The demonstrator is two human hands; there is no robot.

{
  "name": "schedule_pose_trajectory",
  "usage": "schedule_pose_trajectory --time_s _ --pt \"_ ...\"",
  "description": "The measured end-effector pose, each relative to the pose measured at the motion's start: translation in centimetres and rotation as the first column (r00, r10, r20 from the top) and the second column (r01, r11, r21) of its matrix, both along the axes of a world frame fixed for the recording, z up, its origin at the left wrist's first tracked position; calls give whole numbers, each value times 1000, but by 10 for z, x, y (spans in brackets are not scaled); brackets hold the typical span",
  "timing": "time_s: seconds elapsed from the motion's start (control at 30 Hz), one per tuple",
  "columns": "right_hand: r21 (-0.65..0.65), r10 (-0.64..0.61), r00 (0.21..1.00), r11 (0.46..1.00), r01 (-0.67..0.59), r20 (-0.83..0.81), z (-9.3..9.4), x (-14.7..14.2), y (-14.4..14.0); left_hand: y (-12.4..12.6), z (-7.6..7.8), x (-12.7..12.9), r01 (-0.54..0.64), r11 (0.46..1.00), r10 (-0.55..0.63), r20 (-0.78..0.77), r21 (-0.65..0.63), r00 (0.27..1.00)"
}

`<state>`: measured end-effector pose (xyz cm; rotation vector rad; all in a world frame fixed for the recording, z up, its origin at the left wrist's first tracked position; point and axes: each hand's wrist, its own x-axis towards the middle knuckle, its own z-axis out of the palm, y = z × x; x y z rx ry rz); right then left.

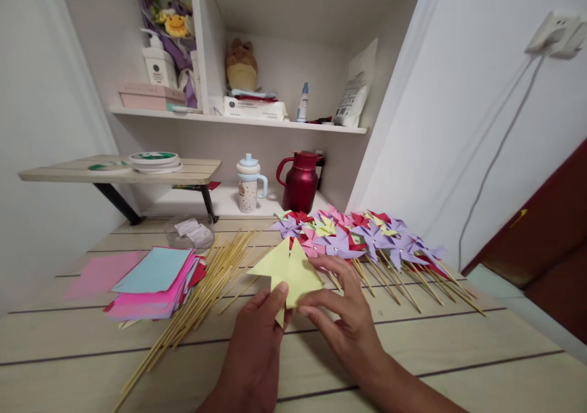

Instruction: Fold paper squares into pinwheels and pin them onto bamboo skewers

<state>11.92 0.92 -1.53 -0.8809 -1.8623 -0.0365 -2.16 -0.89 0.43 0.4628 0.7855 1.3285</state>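
Pale yellow paper square (296,283), slit in from the edges, held up off the slatted tabletop (68,339) at the near middle, between both hands. Left hand (259,342) grips it from below, thumb pressed flat on the near part of the sheet, other fingers mostly hidden behind. Right hand (343,315) at the sheet's right side: thumb and a finger pinched on the lower right corner, another finger bent above, near the right edge. Just beyond the sheet and to its right, a dense heap of paper pinwheels (337,243) in purple, pink, red and yellow, their sticks pointing toward the viewer. Left of the hands, loose bundle of thin wooden sticks (206,290), lying aslant. Left again, stack of coloured paper, light blue sheet (155,270) uppermost, pink beneath. Clear round container (172,232) behind the stack, small white packets inside. Farther back, dark red jug (300,186) and speckled lidded cup (248,193), side by side, both upright.
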Motion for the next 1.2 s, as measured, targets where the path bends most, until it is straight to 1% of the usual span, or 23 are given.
schedule_pose_trajectory --time_s 0.1,0.27,0.4,0.57,0.73,0.87,0.97,1.2 --pt "-83 15 999 996 -19 -45 1 0 -1 -1 0 1 1 1000 -1 -23 4 1000" --pt "-207 1 993 978 -25 -116 5 0 -3 -1 -1 3 6 1000 -6 -65 -6 998" --pt "-255 -25 985 967 -19 -169 7 0 -1 -1 -2 5 9 1000 -10 -105 -9 994" --pt "-257 -36 983 966 -12 -181 7 0 3 -2 -2 5 -12 1000 11 -132 -2 991" --pt "-239 -42 983 971 -1 -178 6 2 5 0 -3 3 8 1000 -6 -198 11 980" --pt "-238 -51 985 971 11 -165 6 3 5 2 -6 2 -8 1000 13 -274 18 962" --pt "-241 -60 985 970 20 -160 6 3 5 2 -8 1 -34 998 50 -314 56 948" --pt "-218 -52 986 976 17 -156 7 3 5 1 -11 0 -11 997 45 -429 82 902"
